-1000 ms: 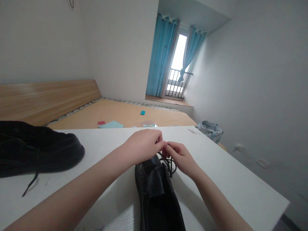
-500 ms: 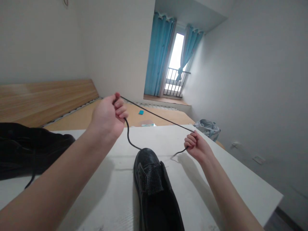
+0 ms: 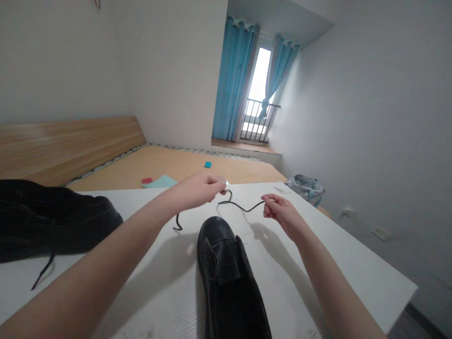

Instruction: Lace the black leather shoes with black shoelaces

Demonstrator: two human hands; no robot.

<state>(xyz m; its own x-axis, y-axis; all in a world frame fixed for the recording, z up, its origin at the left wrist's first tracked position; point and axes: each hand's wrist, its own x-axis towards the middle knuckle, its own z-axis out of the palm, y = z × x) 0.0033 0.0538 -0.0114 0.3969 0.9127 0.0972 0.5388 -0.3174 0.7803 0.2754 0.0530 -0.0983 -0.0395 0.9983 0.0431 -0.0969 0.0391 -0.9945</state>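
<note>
A black shoelace (image 3: 243, 209) hangs slack in a wavy line between my two hands. My left hand (image 3: 201, 190) pinches it beyond the toe of a black shoe; a loose piece of lace dangles below that wrist. My right hand (image 3: 280, 209) grips the lace between thumb and fingers, to the right of the shoe. The black leather shoe (image 3: 226, 263) stands on the white table with its toe pointing away from me. No lace shows across its tongue. At the left lies another black shoe (image 3: 52, 221), with a lace end trailing from it.
The white table (image 3: 353, 273) ends in a corner at the right. Behind it spreads a tan bed surface (image 3: 176, 160) with a small blue square (image 3: 208, 165), a red piece (image 3: 147, 181) and a pale green sheet (image 3: 160, 181). A patterned bag (image 3: 305, 188) stands beyond the right edge.
Both hands held the lace stretched out between them. My left hand has come down and to the right, and the lace has gone slack. My right hand has shifted slightly left.
</note>
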